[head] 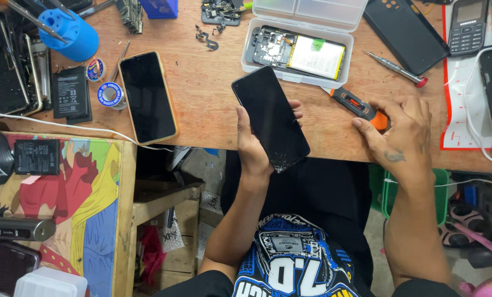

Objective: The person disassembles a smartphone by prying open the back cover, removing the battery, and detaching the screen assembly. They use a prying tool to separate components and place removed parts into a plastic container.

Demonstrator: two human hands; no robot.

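Head view, looking down: the wooden table (202,88) fills the upper part of the picture, with a lower side surface covered in a bright cartoon print (86,203) at the left. At the table's front edge the left hand (252,144) is closed around a black smartphone (270,117), thumb on one long side and fingertips on the other; the screen faces up, dark, cracked near its lower corner. The right hand (401,132) lies palm down on the table, fingers curled over an orange-and-black screwdriver (359,106), gripping its handle end. Just behind the held phone sits a clear plastic box (301,27) holding an opened phone with its battery exposed. Left of it lies another smartphone in a tan case (147,97), beside a blue tool holder (72,34). A slim red-tipped screwdriver (395,69) rests behind the right hand.
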